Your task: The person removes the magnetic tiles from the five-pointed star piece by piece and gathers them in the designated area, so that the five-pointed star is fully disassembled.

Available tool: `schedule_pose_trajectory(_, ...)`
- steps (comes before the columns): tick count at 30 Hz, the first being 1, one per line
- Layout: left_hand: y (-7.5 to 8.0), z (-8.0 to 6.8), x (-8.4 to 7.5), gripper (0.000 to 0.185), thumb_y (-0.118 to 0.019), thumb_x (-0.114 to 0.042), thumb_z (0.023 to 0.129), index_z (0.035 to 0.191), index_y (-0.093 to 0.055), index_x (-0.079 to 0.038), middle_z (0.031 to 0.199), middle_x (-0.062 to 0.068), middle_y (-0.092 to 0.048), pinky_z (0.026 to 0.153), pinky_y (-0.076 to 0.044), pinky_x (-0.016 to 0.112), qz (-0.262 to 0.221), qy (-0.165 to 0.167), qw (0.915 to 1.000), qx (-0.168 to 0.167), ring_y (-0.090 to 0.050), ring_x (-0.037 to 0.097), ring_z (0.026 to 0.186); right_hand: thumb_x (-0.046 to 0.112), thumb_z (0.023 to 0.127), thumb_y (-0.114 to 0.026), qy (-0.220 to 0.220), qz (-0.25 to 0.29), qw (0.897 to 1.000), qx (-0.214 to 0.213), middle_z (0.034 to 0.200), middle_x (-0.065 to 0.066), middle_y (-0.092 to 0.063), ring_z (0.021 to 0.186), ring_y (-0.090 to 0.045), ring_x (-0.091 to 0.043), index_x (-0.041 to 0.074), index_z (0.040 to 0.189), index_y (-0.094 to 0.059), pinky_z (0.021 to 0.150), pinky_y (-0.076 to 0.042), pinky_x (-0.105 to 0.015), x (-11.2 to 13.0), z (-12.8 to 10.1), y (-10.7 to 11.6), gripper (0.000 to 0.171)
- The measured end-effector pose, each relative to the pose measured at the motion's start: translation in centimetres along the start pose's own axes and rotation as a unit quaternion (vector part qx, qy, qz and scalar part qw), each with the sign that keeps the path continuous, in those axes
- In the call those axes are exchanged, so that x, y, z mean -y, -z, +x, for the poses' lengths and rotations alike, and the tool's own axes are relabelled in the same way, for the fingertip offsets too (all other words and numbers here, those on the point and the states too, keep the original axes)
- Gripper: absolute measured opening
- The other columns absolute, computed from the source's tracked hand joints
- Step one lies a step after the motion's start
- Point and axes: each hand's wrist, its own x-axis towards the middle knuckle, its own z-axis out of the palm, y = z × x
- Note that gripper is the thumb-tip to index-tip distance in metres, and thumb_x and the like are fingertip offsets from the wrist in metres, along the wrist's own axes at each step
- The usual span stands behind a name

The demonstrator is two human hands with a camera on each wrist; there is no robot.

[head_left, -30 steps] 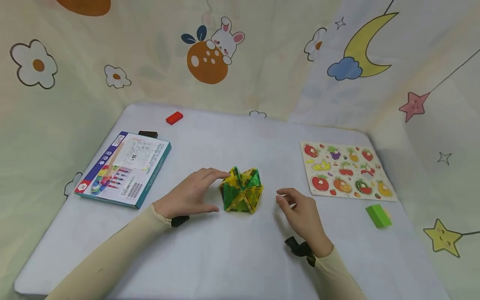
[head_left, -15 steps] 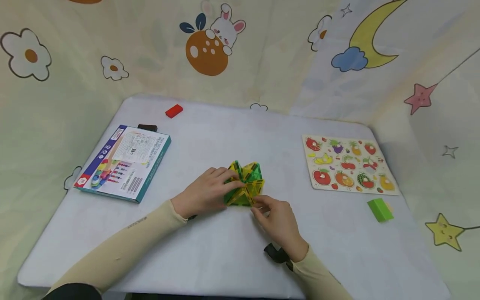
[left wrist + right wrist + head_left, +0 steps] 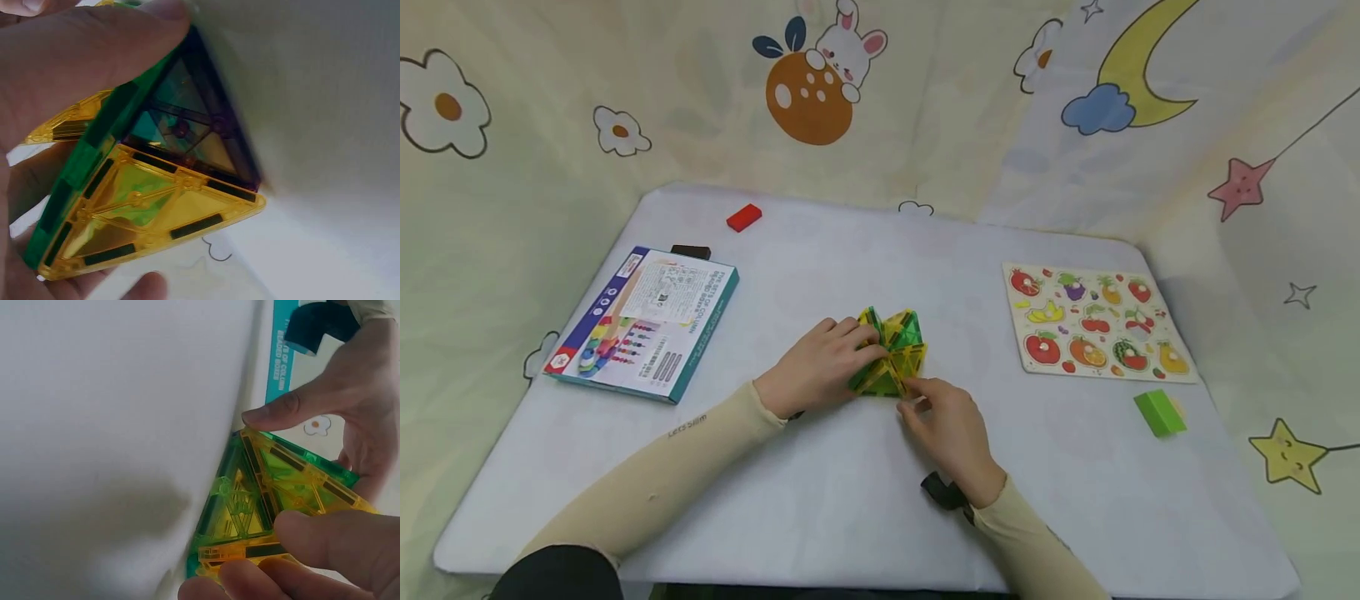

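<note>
- Tile shape [image 3: 891, 354], built of green and yellow see-through triangles: sits mid-table on the white cloth [image 3: 850, 500].
- Left hand [image 3: 820, 367]: fingers curled over the shape's left side, gripping it; thumb tip at a green edge in the right wrist view.
- Right hand [image 3: 943, 425]: fingertips pinch a yellow tile at the shape's near right corner.
- Both hands close together on the shape.
- Box [image 3: 643, 321] to the left; fruit puzzle [image 3: 1093, 325] and green block [image 3: 1159, 412] to the right; red block [image 3: 744, 217] at far edge.
</note>
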Motion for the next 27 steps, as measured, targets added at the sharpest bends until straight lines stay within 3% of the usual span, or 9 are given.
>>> schedule_pose_trajectory(4,0.1,0.5,0.1,0.057,-0.092,-0.032,0.078,0.129,-0.069,-0.019,0.123,0.002,-0.064,0.085,-0.053,0.041,0.013,0.011,0.9998,0.012,-0.061,0.024,0.106,0.01,0.084,-0.086,0.018,-0.002,1.0,-0.014,0.102,-0.013,-0.08,0.075,-0.077,-0.02,0.004,0.113,-0.078,0.067,-0.062,-0.036,0.3,0.6,-0.2,0.03)
schedule_pose_trajectory(9,0.3,1.2,0.0,0.049,-0.088,-0.034,0.081,0.125,-0.07,-0.02,0.121,0.003,-0.065,0.078,-0.051,0.039,0.047,0.009,0.9986,0.023,-0.06,0.024,0.1,0.008,0.081,-0.087,0.041,-0.02,0.998,-0.042,0.093,-0.013,-0.08,0.071,-0.075,-0.021,0.004,0.104,-0.08,0.062,-0.06,-0.032,0.7,1.4,-0.5,0.024)
schedule_pose_trajectory(13,0.5,1.8,0.0,0.052,-0.09,-0.037,0.077,0.121,-0.07,-0.019,0.12,0.005,-0.065,0.077,-0.051,0.04,0.072,0.002,0.997,0.029,-0.06,0.026,0.1,0.007,0.081,-0.087,0.055,-0.056,0.995,-0.065,0.086,-0.012,-0.078,0.065,-0.072,-0.019,0.004,0.097,-0.08,0.057,-0.058,-0.03,0.8,1.8,-0.8,0.018)
schedule_pose_trajectory(20,0.7,2.3,0.2,0.06,-0.093,-0.048,0.07,0.118,-0.071,-0.019,0.12,0.005,-0.066,0.076,-0.05,0.039,0.094,-0.014,0.9953,0.02,-0.06,0.027,0.103,0.01,0.083,-0.085,0.054,-0.121,0.988,-0.08,0.086,-0.011,-0.079,0.068,-0.074,-0.026,0.004,0.096,-0.08,0.056,-0.059,-0.039,1.1,2.0,-1.4,0.015)
schedule_pose_trajectory(27,0.3,2.2,0.6,0.065,-0.095,-0.055,0.065,0.116,-0.072,-0.02,0.12,0.002,-0.067,0.078,-0.048,0.038,0.106,-0.026,0.994,0.013,-0.057,0.024,0.103,0.006,0.086,-0.081,0.056,-0.123,0.988,-0.08,0.085,-0.014,-0.076,0.066,-0.073,-0.027,-0.001,0.096,-0.075,0.054,-0.059,-0.038,1.2,1.9,-1.8,0.013)
